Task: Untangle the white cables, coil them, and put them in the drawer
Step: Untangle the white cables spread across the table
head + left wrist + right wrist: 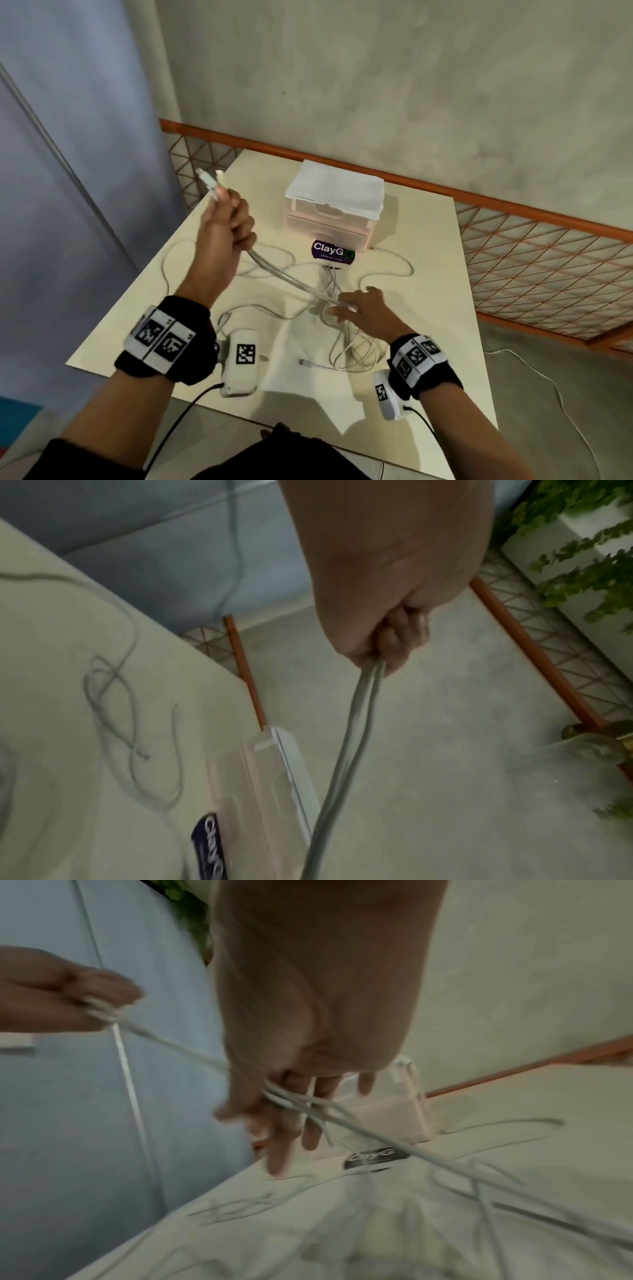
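Observation:
My left hand [231,219] is raised above the table's left side and grips two strands of white cable [356,723]; their plug ends [209,181] stick out above the fist. The strands run taut down to my right hand [352,306], which rests low over the tangle with straight, spread fingers [310,1131]; the cable passes between thumb and fingers. More white cable [346,346] lies looped and knotted on the cream table [431,246], with a loose plug [305,362] near the front. The small pink drawer unit [330,222] stands at the back, both drawers closed.
A purple ClayGo sign [333,256] stands in front of the drawers, with cables under it. A white sheet [308,390] lies at the table's front edge. Orange mesh railing [534,246] borders the table behind and to the right. Another cable [561,401] trails on the floor.

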Demonstrator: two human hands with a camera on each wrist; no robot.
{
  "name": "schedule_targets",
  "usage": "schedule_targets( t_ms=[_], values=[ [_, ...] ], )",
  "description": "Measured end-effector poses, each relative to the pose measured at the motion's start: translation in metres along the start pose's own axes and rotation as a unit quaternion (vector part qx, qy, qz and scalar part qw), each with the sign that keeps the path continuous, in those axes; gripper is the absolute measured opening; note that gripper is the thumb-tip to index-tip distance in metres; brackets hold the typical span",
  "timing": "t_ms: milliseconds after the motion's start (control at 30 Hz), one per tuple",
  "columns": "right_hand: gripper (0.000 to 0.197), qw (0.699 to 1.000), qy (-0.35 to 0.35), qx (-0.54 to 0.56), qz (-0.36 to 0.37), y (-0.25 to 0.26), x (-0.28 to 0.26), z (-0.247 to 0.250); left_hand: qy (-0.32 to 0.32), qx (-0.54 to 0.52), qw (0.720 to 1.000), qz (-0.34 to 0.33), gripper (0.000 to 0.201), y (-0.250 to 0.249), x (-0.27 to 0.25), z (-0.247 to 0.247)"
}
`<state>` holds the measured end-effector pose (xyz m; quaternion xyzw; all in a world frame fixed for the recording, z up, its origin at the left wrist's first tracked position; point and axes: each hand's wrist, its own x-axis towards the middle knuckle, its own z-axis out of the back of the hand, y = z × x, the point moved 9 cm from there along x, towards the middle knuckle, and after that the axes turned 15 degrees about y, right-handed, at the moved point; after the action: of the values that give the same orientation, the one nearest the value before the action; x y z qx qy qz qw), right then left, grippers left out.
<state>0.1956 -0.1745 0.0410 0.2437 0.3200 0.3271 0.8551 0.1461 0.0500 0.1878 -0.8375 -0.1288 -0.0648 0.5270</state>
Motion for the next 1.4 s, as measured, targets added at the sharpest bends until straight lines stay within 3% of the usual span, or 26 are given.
schedule_targets(
  t_ms=[67,133,200,267,300,367,400,467,567,633,767,867,967,1033,1100,1167,1200,1267,1400],
  values=[
    [0.035,0.998,-0.019,-0.02,-0.058,-0.022,-0.006,0.014,-0.019,0.033,0.999,-0.014,0.038,-0.011,-0.002,0.016],
    [0.045,0.998,-0.045,0.022,-0.046,-0.024,-0.012,0.029,-0.002,0.144,0.989,0.011,0.031,-0.008,-0.004,0.018],
    [0.043,0.996,-0.039,0.083,0.004,-0.002,-0.016,0.037,0.077,0.311,0.944,0.075,0.035,0.017,-0.006,0.002],
    [0.038,0.993,-0.024,0.099,0.055,0.036,-0.018,0.043,0.184,0.438,0.865,0.16,0.054,0.06,-0.012,-0.021],
    [0.036,0.992,-0.018,0.096,0.075,0.053,-0.018,0.046,0.222,0.46,0.839,0.185,0.054,0.076,-0.017,-0.031],
    [0.035,0.99,-0.017,0.1,0.094,0.076,-0.019,0.056,0.243,0.447,0.839,0.193,0.032,0.091,-0.02,-0.044],
    [0.034,0.989,-0.02,0.108,0.099,0.081,-0.02,0.062,0.234,0.445,0.845,0.183,0.019,0.09,-0.018,-0.045],
    [0.028,0.987,-0.015,0.132,0.094,0.073,-0.022,0.068,0.198,0.441,0.864,0.141,0.021,0.069,-0.011,-0.048],
    [0.022,0.987,0.007,0.152,0.046,0.029,-0.024,0.059,0.065,0.39,0.916,0.07,0.02,0.018,0.001,-0.027],
    [0.023,0.984,-0.006,0.18,0.012,-0.008,-0.027,0.051,-0.009,0.37,0.929,0.026,0.019,-0.012,0.005,-0.008],
    [0.034,0.972,-0.051,0.221,-0.055,-0.074,-0.041,0.044,-0.129,0.36,0.924,-0.012,0.023,-0.03,0.001,0.037],
    [0.039,0.964,-0.106,0.222,-0.103,-0.109,-0.059,0.051,-0.209,0.41,0.887,0.033,0.029,-0.022,-0.01,0.076],
    [0.043,0.962,-0.188,0.144,-0.138,-0.117,-0.079,0.082,-0.227,0.452,0.858,0.09,0.032,-0.005,-0.023,0.098],
    [0.041,0.957,-0.244,0.105,-0.118,-0.104,-0.09,0.105,-0.197,0.499,0.834,0.127,0.033,0.006,-0.029,0.1],
    [0.037,0.954,-0.263,0.12,-0.079,-0.086,-0.093,0.117,-0.122,0.524,0.827,0.161,0.027,0.019,-0.033,0.097],
    [0.043,0.954,-0.252,0.144,-0.069,-0.076,-0.089,0.113,0.036,0.486,0.848,0.208,0.021,0.038,-0.036,0.089],
    [0.048,0.958,-0.232,0.148,-0.082,-0.076,-0.086,0.105,0.113,0.464,0.843,0.248,0.024,0.047,-0.044,0.084],
    [0.051,0.971,-0.145,0.147,-0.121,-0.086,-0.07,0.074,0.195,0.457,0.797,0.344,0.024,0.058,-0.069,0.093],
    [0.036,0.97,0.11,0.079,-0.202,-0.102,-0.037,-0.011,0.271,0.468,0.698,0.469,0.022,0.071,-0.115,0.125]
  ],
)
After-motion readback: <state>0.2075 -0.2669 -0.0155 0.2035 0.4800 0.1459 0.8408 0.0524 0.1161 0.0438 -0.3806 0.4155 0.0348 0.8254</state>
